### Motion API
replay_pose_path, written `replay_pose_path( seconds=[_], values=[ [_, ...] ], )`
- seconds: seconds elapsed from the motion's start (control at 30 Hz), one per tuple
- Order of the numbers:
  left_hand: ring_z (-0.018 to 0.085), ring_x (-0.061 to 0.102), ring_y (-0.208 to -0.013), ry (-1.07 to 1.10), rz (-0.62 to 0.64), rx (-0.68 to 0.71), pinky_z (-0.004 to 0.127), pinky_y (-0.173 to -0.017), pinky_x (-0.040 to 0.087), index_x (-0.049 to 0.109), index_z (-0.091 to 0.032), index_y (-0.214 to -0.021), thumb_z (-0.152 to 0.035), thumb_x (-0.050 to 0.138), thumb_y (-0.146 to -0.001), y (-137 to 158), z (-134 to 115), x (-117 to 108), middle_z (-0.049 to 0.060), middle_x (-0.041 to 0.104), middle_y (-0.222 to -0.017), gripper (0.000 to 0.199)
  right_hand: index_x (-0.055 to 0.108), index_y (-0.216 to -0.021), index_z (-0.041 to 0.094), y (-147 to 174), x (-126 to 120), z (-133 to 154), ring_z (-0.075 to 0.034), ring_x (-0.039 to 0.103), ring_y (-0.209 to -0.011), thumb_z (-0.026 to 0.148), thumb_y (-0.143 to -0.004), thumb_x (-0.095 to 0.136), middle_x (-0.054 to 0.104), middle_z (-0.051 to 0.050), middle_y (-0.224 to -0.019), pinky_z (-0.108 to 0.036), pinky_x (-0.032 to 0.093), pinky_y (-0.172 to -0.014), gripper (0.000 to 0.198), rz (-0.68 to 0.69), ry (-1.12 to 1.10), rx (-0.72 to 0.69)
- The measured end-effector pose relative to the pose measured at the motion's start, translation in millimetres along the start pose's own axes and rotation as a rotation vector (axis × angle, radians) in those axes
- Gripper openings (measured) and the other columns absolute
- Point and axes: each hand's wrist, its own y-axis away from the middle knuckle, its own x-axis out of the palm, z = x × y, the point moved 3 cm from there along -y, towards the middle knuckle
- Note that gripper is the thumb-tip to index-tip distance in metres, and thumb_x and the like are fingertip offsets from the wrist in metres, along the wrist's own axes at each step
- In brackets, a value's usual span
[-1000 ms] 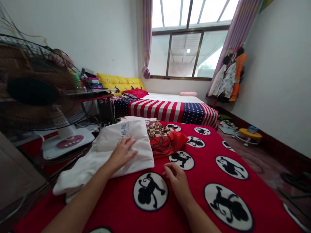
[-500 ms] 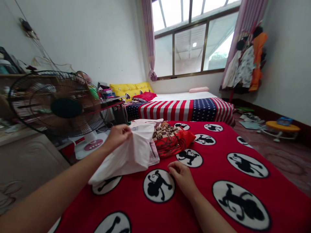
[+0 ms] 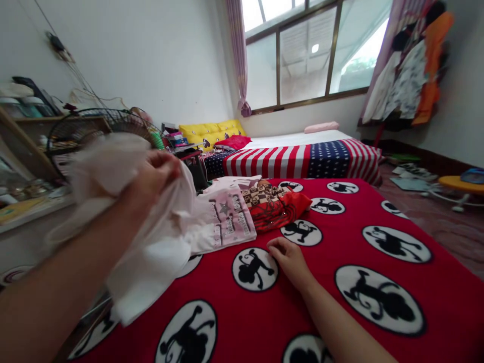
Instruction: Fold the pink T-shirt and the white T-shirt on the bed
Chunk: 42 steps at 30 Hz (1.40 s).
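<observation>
"Hand state?"
"Apart. My left hand (image 3: 162, 166) grips the white cloth (image 3: 159, 262), which hangs over the left side of the red blanket (image 3: 260, 317). My right hand (image 3: 289, 254) is loosely curled; I cannot tell whether its fingertips meet."
"Adjacent items?"
"Pink printed garment (image 3: 232, 217), then red patterned cloth (image 3: 278, 212) on its right."

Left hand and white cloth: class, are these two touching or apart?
Touching. The head view shows the left hand gripping the white cloth, which is gathered at the hand and hangs below it.
</observation>
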Motion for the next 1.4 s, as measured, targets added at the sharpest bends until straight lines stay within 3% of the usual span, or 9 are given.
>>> replay_pose_path(
  seconds=[0.13, 0.23, 0.33, 0.53, 0.77, 1.0, 1.13, 1.23, 1.4],
  values=[
    [0.006, 0.045, -0.051, 0.453, -0.165, 0.088, 0.019, -0.051, 0.042, 0.053, -0.017, -0.07, -0.019, 0.069, -0.071, -9.7, -30.1, 6.0, -0.006, 0.047, -0.061, 0.016, 0.063, -0.093, 0.019, 8.1, 18.2, 19.6, -0.016, 0.059, -0.07, 0.031, -0.078, 0.06, 0.066, -0.005, -0.088, -0.028, 0.047, -0.064, 0.02, -0.018, -0.111, 0.019],
    [0.007, 0.048, -0.049, 0.464, 0.351, -0.079, 0.019, -0.049, 0.042, 0.058, -0.015, -0.069, -0.024, 0.071, -0.069, 46.3, -33.5, 71.0, -0.003, 0.055, -0.058, 0.016, 0.054, -0.115, 0.023, 18.5, 41.2, 38.1, -0.015, 0.06, -0.07, 0.034, -0.069, 0.069, 0.063, -0.006, -0.107, -0.024, 0.045, -0.055, 0.049, 0.033, -0.347, 0.019],
    [0.012, 0.058, -0.058, 0.345, 0.825, -0.055, 0.022, -0.054, 0.046, 0.064, -0.014, -0.073, -0.029, 0.07, -0.072, 101.2, -32.8, 114.5, 0.002, 0.063, -0.065, 0.016, 0.062, -0.089, 0.017, 23.2, 46.6, 47.2, -0.013, 0.054, -0.056, 0.037, -0.063, 0.072, 0.065, -0.003, -0.077, -0.021, 0.038, -0.044, 0.034, 0.075, -0.417, 0.088],
    [0.022, 0.061, -0.092, -0.218, 0.452, 0.094, 0.033, -0.081, 0.048, 0.069, -0.018, -0.087, -0.03, 0.065, -0.075, 77.6, 33.4, 69.4, 0.007, 0.069, -0.097, 0.018, 0.061, -0.09, 0.016, 0.5, -21.4, 49.2, -0.012, 0.047, -0.055, 0.044, -0.073, 0.063, 0.059, -0.001, -0.07, -0.024, 0.038, -0.049, 0.033, -0.262, -0.386, 0.074],
    [0.017, 0.061, -0.07, -0.338, 0.898, -0.131, 0.025, -0.063, 0.043, 0.069, -0.016, -0.074, -0.016, 0.056, -0.068, 139.0, 141.5, 60.2, 0.003, 0.068, -0.074, 0.014, 0.057, -0.109, 0.016, -10.8, -81.5, 43.1, -0.018, 0.054, -0.067, 0.033, -0.076, 0.054, 0.057, -0.013, -0.108, -0.031, 0.04, -0.06, 0.037, -0.539, 0.585, 0.057],
    [0.018, 0.06, -0.076, -0.401, 0.748, -0.072, 0.027, -0.071, 0.043, 0.065, -0.018, -0.096, -0.022, 0.059, -0.071, 137.3, 138.7, 65.6, 0.005, 0.067, -0.094, 0.026, 0.062, -0.079, 0.021, 6.3, -6.1, 63.5, -0.019, 0.057, -0.076, 0.019, -0.073, 0.059, 0.063, -0.005, -0.089, -0.027, 0.037, -0.06, 0.007, 0.152, 0.746, -0.126],
    [0.018, 0.06, -0.071, -0.489, 0.88, -0.101, 0.026, -0.064, 0.04, 0.066, -0.018, -0.077, -0.023, 0.06, -0.071, 139.8, 150.2, 67.9, 0.003, 0.067, -0.075, 0.01, 0.056, -0.063, 0.019, 5.8, -13.6, 80.9, -0.015, 0.053, -0.065, 0.019, -0.077, 0.056, 0.058, -0.002, -0.071, -0.026, 0.036, -0.057, 0.013, 0.031, 0.502, -0.161],
    [0.018, 0.059, -0.07, -0.503, 0.752, -0.021, 0.027, -0.064, 0.04, 0.063, -0.018, -0.069, -0.023, 0.057, -0.073, 123.4, 137.1, 53.5, 0.003, 0.066, -0.072, 0.009, 0.059, -0.071, 0.018, 5.9, -61.7, 117.2, -0.014, 0.05, -0.062, 0.031, -0.078, 0.062, 0.056, -0.001, -0.072, -0.025, 0.037, -0.053, 0.015, -0.313, 0.022, -0.221],
    [0.014, 0.057, -0.062, -0.324, -0.106, -0.028, 0.028, -0.058, 0.043, 0.06, -0.016, -0.081, -0.036, 0.055, -0.077, 34.9, 92.8, -27.5, 0.001, 0.062, -0.069, 0.021, 0.066, -0.079, 0.022, 20.1, -141.1, 152.7, -0.015, 0.051, -0.062, 0.035, -0.073, 0.07, 0.058, -0.004, -0.079, -0.029, 0.038, -0.054, 0.015, -0.821, -0.165, -0.314]
  ],
)
